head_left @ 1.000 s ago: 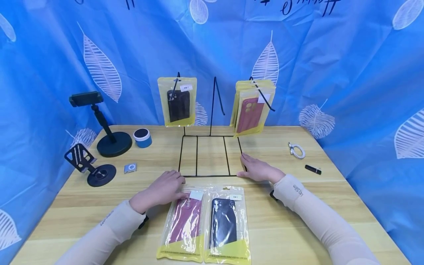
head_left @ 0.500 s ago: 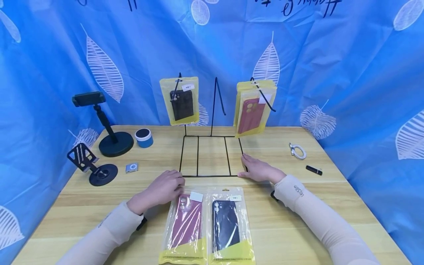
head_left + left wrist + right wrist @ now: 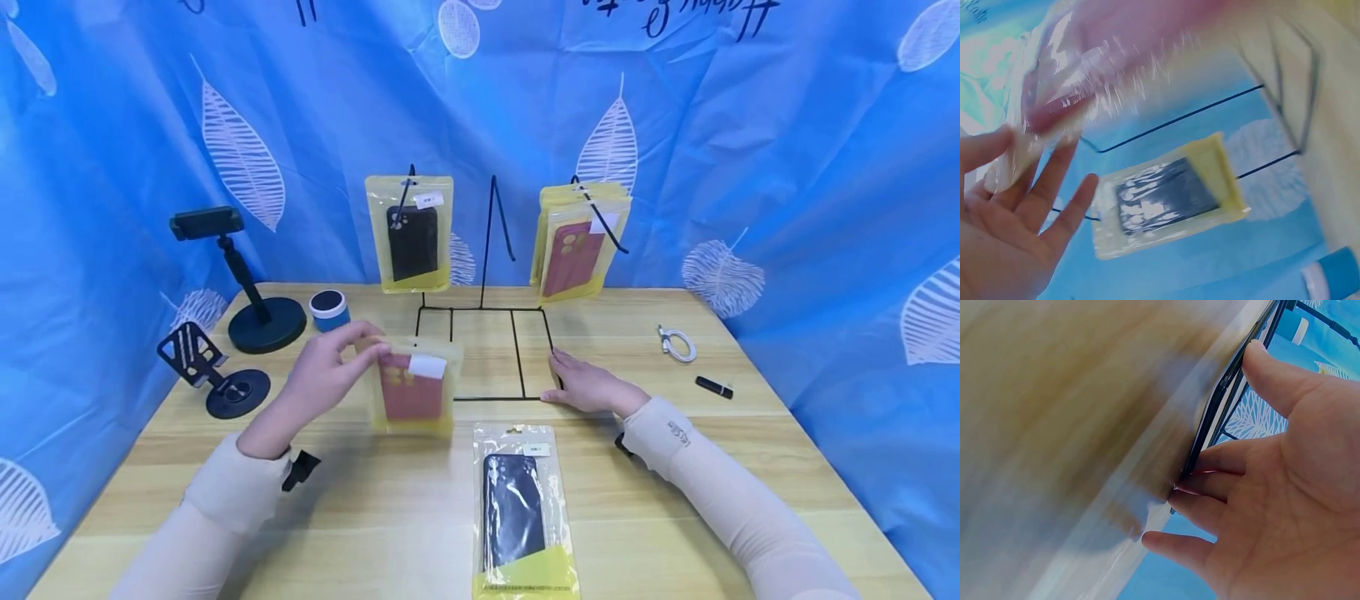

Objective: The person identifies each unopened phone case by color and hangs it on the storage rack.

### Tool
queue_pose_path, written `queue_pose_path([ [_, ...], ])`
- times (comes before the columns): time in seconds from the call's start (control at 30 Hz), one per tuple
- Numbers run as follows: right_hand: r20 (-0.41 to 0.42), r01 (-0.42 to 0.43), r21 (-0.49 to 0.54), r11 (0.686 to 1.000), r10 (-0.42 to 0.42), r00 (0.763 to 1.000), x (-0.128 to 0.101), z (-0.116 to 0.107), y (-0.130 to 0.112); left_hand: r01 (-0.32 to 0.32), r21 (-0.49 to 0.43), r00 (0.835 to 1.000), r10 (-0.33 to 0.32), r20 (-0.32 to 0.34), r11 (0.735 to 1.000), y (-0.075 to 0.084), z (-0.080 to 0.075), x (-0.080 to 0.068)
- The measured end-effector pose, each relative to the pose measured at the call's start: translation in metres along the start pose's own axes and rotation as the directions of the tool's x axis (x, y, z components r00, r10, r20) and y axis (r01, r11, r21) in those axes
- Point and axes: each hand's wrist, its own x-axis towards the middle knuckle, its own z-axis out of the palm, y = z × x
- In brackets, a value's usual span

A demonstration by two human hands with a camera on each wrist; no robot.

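Note:
My left hand [image 3: 322, 375] pinches the top edge of a clear-and-yellow bag with a red phone case [image 3: 412, 398] inside, upright above the table, before the left of the black wire display rack [image 3: 495, 399]. In the left wrist view, this bag [image 3: 1060, 81] is blurred; thumb and fingers meet at its edge. My right hand [image 3: 592, 385] holds the rack's front right base corner; thumb and fingertips touch the wire [image 3: 1210, 419] in the right wrist view. A bagged black phone case [image 3: 516, 517] lies flat on the table between the arms.
A bagged black case [image 3: 412, 242] hangs on the rack's left hook; several bags with a red case [image 3: 573, 258] in front hang right. The middle hook [image 3: 501, 221] is bare. Two stands [image 3: 267, 323], a blue-white jar [image 3: 329, 310], a white cable [image 3: 678, 344] and a black stick [image 3: 714, 387] surround it.
My left hand has lifted the bagged red case off the table and moved it up toward the rack. The right hand stays at the rack's corner. The left hanging bag swung slightly.

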Motion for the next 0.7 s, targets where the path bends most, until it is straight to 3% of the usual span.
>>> queue_pose_path([
  [0.17, -0.003, 0.004, -0.004, 1.000, -0.004, 1.000, 0.000, 0.000, 0.001, -0.094, -0.015, 0.977, 0.089, -0.195, 0.996, 0.013, -0.013, 0.015],
  [0.27, -0.004, 0.006, -0.004, 1.000, -0.006, 1.000, 0.000, 0.000, 0.001, -0.102, -0.067, 0.961, 0.080, -0.266, 0.993, 0.020, -0.021, 0.026],
  [0.43, -0.006, 0.006, 0.000, 1.000, -0.006, 1.000, 0.000, -0.001, 0.000, -0.094, -0.183, 0.942, 0.028, -0.334, 0.979, 0.030, -0.032, 0.043],
  [0.57, -0.004, 0.002, -0.001, 1.000, -0.002, 1.000, 0.000, -0.001, -0.001, -0.100, -0.195, 0.931, 0.023, -0.364, 0.976, 0.034, -0.038, 0.054],
  [0.7, -0.002, 0.002, -0.002, 1.000, -0.002, 1.000, 0.000, -0.001, -0.001, -0.090, -0.187, 0.930, 0.015, -0.367, 0.978, 0.036, -0.041, 0.063],
])
